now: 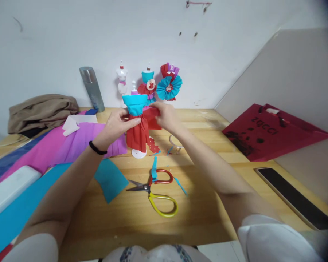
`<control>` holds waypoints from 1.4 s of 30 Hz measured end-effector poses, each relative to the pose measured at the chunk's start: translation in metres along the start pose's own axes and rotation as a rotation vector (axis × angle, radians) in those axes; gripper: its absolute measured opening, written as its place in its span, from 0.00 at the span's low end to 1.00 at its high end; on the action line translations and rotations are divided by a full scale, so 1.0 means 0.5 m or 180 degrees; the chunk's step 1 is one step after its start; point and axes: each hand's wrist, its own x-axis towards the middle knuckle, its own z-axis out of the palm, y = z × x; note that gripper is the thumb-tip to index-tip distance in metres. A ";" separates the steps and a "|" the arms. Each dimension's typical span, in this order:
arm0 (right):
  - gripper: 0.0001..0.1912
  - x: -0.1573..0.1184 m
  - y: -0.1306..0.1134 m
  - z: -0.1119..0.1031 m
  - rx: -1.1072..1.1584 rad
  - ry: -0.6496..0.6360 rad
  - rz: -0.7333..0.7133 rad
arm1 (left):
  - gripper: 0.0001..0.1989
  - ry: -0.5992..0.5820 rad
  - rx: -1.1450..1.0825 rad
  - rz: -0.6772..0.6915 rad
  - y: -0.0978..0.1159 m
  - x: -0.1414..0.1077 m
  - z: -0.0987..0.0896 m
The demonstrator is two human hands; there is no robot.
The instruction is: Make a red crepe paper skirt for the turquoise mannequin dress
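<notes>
A small mannequin stands upright on a round white base (139, 154), wearing a blue paper top (135, 104) and a pleated red paper skirt (136, 135). My left hand (117, 125) wraps the left side of its waist, thumb across the top of the skirt. On the other side, my right hand (165, 115) pinches the upper edge of a red paper piece (153, 119) beside the waist. Whether that piece is joined to the skirt cannot be made out. Nearer to me lie open scissors (146, 187) with red and yellow handles, among blue paper scraps (181, 185).
Behind stand a bare mannequin (122, 77), two paper-dressed ones (148, 77) (169, 87) and a grey flask (92, 89). Purple paper (84, 140), blue paper (111, 180) and brown cloth (42, 111) lie left. A tape roll (176, 141), red bag (273, 133) and phone (295, 198) are right.
</notes>
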 end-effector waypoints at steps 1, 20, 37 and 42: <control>0.25 -0.009 0.010 0.010 0.0037 -0.0053 -0.0013 | 0.18 0.0009 -0.0027 0.0009 -0.001 -0.001 -0.002; 0.09 -0.139 0.115 -0.008 -0.0152 0.0691 0.1100 | 0.17 0.0252 0.0164 0.0112 -0.006 -0.011 -0.010; 0.07 -0.147 -0.029 -0.121 -0.0100 -0.0775 0.0976 | 0.18 0.0031 0.0516 0.0279 0.006 -0.022 0.001; 0.09 -0.143 0.018 -0.144 -0.1731 -0.2292 0.1226 | 0.16 0.0247 0.0560 0.0326 -0.003 -0.020 0.004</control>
